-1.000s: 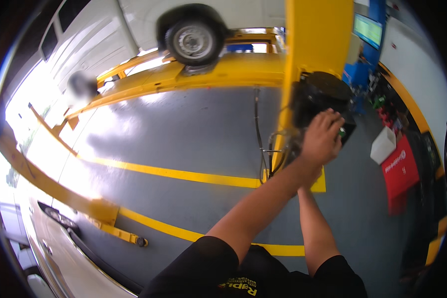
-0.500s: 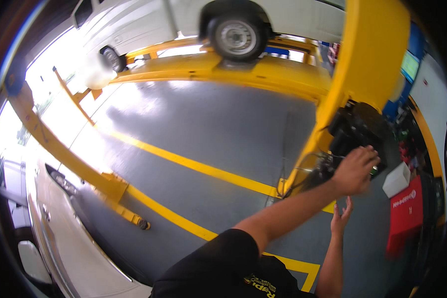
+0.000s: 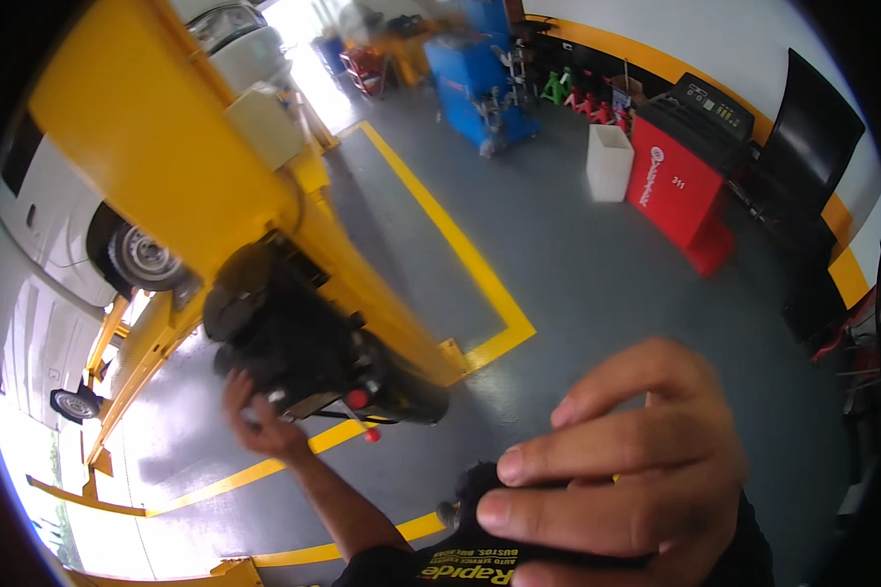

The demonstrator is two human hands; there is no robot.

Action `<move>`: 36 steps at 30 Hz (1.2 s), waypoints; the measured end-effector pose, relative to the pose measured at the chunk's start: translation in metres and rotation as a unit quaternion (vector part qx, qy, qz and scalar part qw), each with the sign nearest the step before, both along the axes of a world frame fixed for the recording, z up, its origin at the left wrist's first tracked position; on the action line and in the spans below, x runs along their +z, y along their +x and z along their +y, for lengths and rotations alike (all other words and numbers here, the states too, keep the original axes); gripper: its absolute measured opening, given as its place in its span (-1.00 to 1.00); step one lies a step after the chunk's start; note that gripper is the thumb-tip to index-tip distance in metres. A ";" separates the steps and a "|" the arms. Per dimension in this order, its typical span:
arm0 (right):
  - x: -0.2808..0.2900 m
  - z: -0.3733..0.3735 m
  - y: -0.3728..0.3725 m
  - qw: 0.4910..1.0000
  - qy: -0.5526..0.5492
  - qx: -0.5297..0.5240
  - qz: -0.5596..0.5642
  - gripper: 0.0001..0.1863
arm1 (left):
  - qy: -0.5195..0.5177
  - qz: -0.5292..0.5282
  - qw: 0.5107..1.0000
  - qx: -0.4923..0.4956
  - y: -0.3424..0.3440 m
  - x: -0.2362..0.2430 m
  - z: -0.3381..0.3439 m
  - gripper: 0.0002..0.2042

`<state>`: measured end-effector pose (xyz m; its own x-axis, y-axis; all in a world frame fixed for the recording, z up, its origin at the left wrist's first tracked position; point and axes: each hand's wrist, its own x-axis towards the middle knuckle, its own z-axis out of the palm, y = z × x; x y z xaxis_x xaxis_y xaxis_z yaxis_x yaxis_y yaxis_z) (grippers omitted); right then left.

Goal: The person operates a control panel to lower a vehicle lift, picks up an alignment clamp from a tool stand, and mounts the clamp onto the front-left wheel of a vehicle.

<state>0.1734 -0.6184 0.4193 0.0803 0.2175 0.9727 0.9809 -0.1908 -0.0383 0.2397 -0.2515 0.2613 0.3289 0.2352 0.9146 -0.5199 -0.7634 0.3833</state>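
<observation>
Partly hidden: left hand (image 3: pixel 255 416) under black motor unit (image 3: pixel 303 342) | right hand (image 3: pixel 626 460) blurred

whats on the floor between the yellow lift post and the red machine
In the head view, only grey floor crossed by a painted yellow line lies between the yellow lift post and the red machine; a white bin stands beside that machine.

View swings right: red machine (image 3: pixel 677 186) and blue machine (image 3: pixel 480 73) now in sight. Left hand (image 3: pixel 255 416) now under black motor unit (image 3: pixel 294 338) on yellow lift post (image 3: pixel 157 147). Right hand (image 3: pixel 622 470) now close before camera, fingers curled on dark object (image 3: pixel 480 489).
</observation>
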 end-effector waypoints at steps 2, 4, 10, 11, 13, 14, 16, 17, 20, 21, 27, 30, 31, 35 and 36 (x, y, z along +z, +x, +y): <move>0.021 -0.059 0.006 0.994 0.014 -0.075 -0.078 -0.79 | -0.027 0.013 1.000 -0.005 0.030 0.019 -0.071 -0.82; 0.004 -0.074 0.059 0.999 0.006 -0.022 -0.045 -0.80 | 0.112 -0.054 0.965 0.231 0.001 0.024 -0.077 -0.83; -0.006 -0.160 0.176 0.997 -0.038 -0.060 -0.021 -0.85 | 0.141 -0.034 0.979 -0.141 0.128 0.000 -0.249 -0.68; -0.014 -0.170 0.202 0.998 -0.038 -0.053 -0.021 -0.86 | 0.103 0.081 0.983 -0.130 0.153 -0.018 -0.272 -0.72; -0.018 -0.189 0.253 0.998 -0.032 -0.055 -0.018 -0.87 | 0.117 0.218 0.956 -0.159 0.228 -0.063 -0.307 -0.77; -0.021 -0.192 0.279 0.999 -0.024 -0.048 -0.010 -0.88 | 0.094 0.337 0.919 -0.181 0.266 -0.087 -0.323 -0.78; -0.028 -0.210 0.334 0.990 -0.125 -0.048 0.049 -0.89 | 0.055 0.479 0.844 -0.236 0.337 -0.119 -0.372 -0.77; -0.023 -0.227 0.359 0.899 -0.410 -0.026 0.155 -0.93 | 0.036 0.499 0.826 -0.261 0.372 -0.116 -0.403 -0.75; -0.082 -0.269 0.447 0.859 -0.422 0.000 0.289 -0.94 | 0.167 0.490 0.792 -0.324 0.491 -0.143 -0.447 -0.72; -0.107 -0.294 0.470 0.831 -0.432 -0.014 0.350 -0.93 | 0.162 0.516 0.768 -0.342 0.525 -0.138 -0.463 -0.71; -0.329 -0.493 0.569 0.620 -0.244 -0.288 0.688 -0.76 | 0.026 0.586 0.745 -0.318 0.724 -0.232 -0.493 -0.70; -0.396 -0.581 0.628 0.489 -0.356 -0.276 0.747 -0.70 | 0.165 0.691 0.686 -0.156 0.784 -0.337 -0.462 -0.61; -0.385 -0.596 0.669 0.448 -0.352 -0.270 0.776 -0.67 | 0.231 0.737 0.622 -0.125 0.790 -0.374 -0.451 -0.57; -0.352 -0.639 0.882 0.555 -0.340 -0.323 0.687 -0.60 | 0.048 0.976 0.203 -0.063 0.770 -0.478 -0.409 -0.55; -0.333 -0.645 0.931 0.601 -0.342 -0.343 0.635 -0.60 | 0.052 0.976 0.200 -0.063 0.769 -0.478 -0.409 -0.55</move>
<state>1.1044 -1.2635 0.0864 0.9633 0.0235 -0.2672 -0.0758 -0.9316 -0.3554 1.0085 -0.6601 -0.2172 0.0805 0.1259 -0.9888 0.5266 -0.8476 -0.0650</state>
